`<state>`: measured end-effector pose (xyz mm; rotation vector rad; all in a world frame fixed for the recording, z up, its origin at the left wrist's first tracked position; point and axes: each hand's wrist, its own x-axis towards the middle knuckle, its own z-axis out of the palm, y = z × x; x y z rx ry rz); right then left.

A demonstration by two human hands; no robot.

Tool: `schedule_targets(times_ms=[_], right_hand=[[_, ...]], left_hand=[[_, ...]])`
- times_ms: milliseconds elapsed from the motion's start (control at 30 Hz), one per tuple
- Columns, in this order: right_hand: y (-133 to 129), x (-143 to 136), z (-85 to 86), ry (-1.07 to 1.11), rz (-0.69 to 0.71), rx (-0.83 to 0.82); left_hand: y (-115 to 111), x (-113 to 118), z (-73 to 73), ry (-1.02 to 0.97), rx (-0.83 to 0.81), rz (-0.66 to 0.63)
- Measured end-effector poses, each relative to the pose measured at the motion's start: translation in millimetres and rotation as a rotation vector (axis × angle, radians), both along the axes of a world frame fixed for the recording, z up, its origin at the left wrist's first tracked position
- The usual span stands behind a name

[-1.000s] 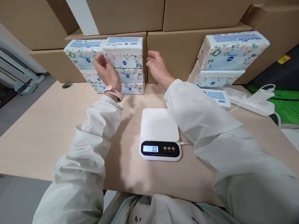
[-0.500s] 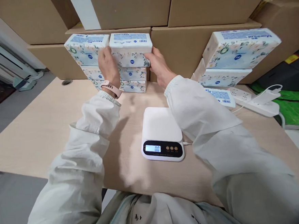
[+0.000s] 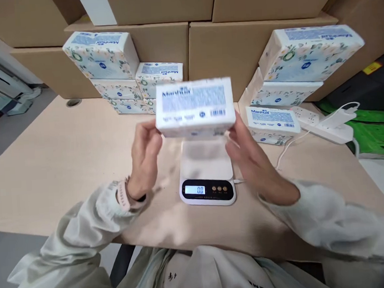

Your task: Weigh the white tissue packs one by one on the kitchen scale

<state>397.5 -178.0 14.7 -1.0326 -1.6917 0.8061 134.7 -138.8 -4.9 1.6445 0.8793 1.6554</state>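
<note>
Between my two hands I hold a white-and-blue tissue pack (image 3: 194, 104) marked "Manhua", raised above the back of a white digital scale (image 3: 206, 162). My left hand (image 3: 143, 158) grips its left end and my right hand (image 3: 250, 159) its right end; some fingers are hidden behind the pack. The scale's lit display (image 3: 195, 190) reads 0.0, and its plate bears nothing. Behind the held pack, other tissue packs (image 3: 102, 58) stand in two adjoining stacks, the left one taller.
At the right stands another stack of tissue packs (image 3: 307, 61), with a single pack (image 3: 272, 123) in front. A white power strip (image 3: 325, 126) with cables lies beside it. Cardboard boxes (image 3: 212, 55) line the table's back edge. A round cable hole (image 3: 74, 102) is at the left.
Both hands have lifted the top tissue pack off the second stack at the back left and brought it toward me, over the scale. That stack is now lower. The display still reads 0.0.
</note>
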Motion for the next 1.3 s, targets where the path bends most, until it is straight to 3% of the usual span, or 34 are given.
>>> schedule_targets(times_ms=[133,300,433,600,767,1300], right_hand=[[-50.9,12.5,-29.2,0.010,0.003,-0.182],[-64.1,15.7,-47.0,0.066,-0.005,-0.315],[-65.0,22.2,-61.7,0.034,-0.042,-0.233],[-65.9,36.7,-76.6,0.016,-0.293,0.023],[-65.5,42.9,-78.4,0.072,-0.433,0.098],[-68.7,35.8,-72.9,0.134,-0.473,0.029]], left_hand=[[-42.4,3.9,-24.7,0.141,-0.059,-0.088],[-54.0,-1.6,-39.6,0.303,-0.127,-0.076],[-52.9,-3.2,-45.3,0.348,-0.087,-0.052],[-43.3,-3.5,-56.4,0.208,-0.034,0.021],[-35.5,-5.4,-64.8,0.049,-0.093,0.056],[-37.3,-3.5,-59.6,0.078,-0.130,0.095]])
